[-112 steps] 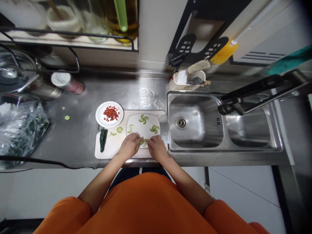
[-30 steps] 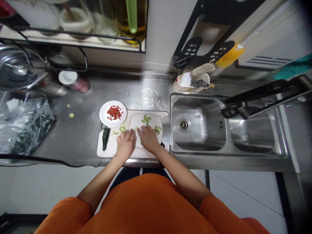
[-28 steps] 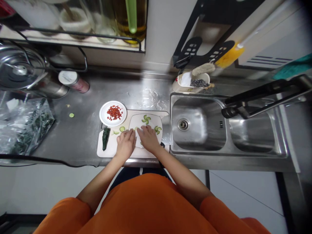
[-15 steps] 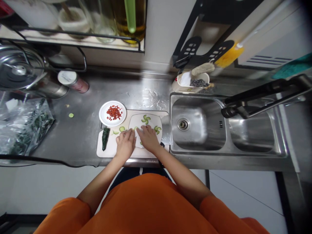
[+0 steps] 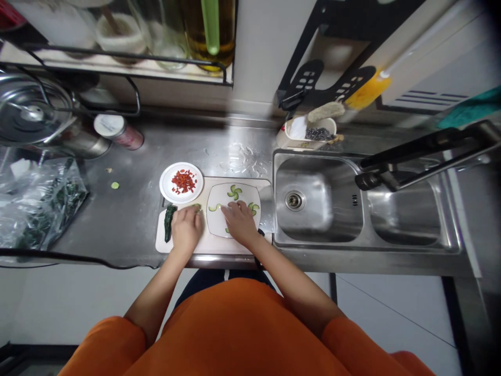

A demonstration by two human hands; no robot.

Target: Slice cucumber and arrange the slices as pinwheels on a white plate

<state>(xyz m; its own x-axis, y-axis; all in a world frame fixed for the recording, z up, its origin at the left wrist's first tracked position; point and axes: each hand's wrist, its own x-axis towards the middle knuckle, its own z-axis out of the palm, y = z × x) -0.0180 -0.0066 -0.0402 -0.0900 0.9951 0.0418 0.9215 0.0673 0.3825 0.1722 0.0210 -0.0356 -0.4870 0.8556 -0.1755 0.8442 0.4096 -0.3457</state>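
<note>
My left hand [image 5: 187, 228] is over the cutting board [image 5: 199, 244], its fingers bent and close together beside a green cucumber slice [image 5: 197, 207]. Whatever its fingertips may hold is hidden. Just left of it lies a dark green cucumber piece [image 5: 169, 223]. My right hand [image 5: 240, 223] rests over the white squarish plate [image 5: 213, 224], fingers stretched and slightly apart, near a pale curved cucumber slice [image 5: 214, 208]. Pinwheels of cucumber slices [image 5: 235, 192] sit at the plate's top and right [image 5: 253, 208]; the hand covers part of the plate.
A round white plate [image 5: 168, 180] of chopped red pieces [image 5: 183, 181] overlaps the board's back left corner. A knife blade [image 5: 268, 209] lies between the plate and the sink [image 5: 319, 198]. To the left are a canister [image 5: 119, 131], a plastic bag of greens [image 5: 47, 203] and a lidded pot [image 5: 35, 112].
My left hand has moved left, off the white squarish plate to the board's cucumber slices. More of the curved slice on the plate now shows. My right hand has stayed nearly still.
</note>
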